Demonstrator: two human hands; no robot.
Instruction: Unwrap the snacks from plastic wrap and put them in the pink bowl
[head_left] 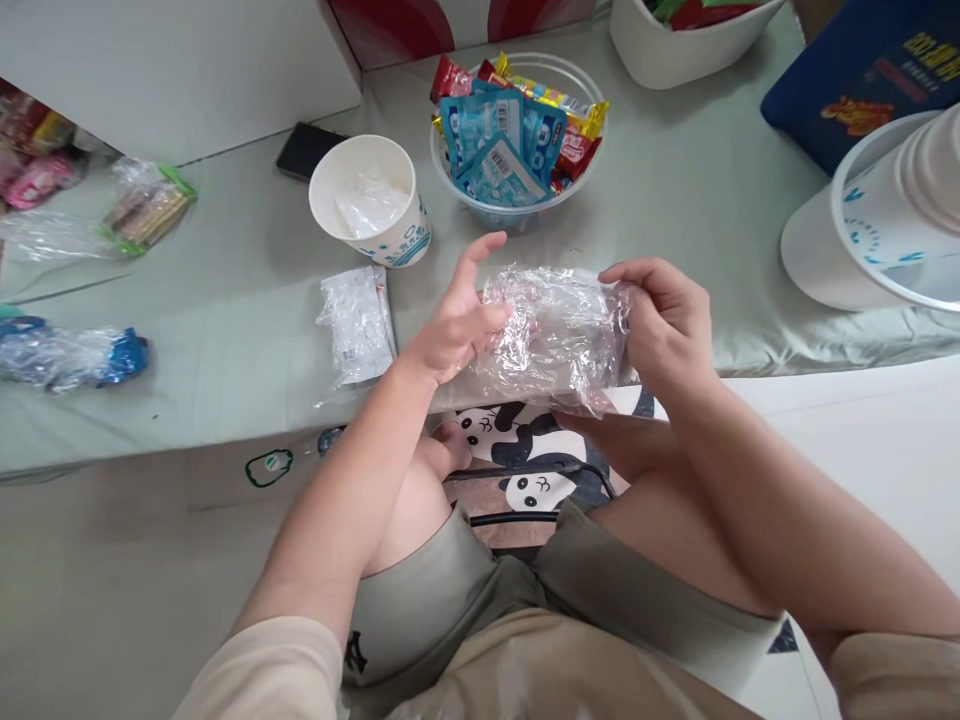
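Both my hands hold a crinkled clear plastic bag (559, 335) over the near edge of the table. My left hand (454, 320) pinches the bag's left side with thumb and lower fingers, while its index finger sticks up. My right hand (664, 320) grips the bag's right end with curled fingers. What lies inside the bag I cannot make out.
A white paper cup (371, 200) with plastic inside and a clear bowl (517, 130) of wrapped snacks stand just beyond. A small packet (356, 325) lies to the left, a phone (307, 150) behind the cup. Stacked paper cups (885, 215) lie at right. More bags (71, 355) sit at far left.
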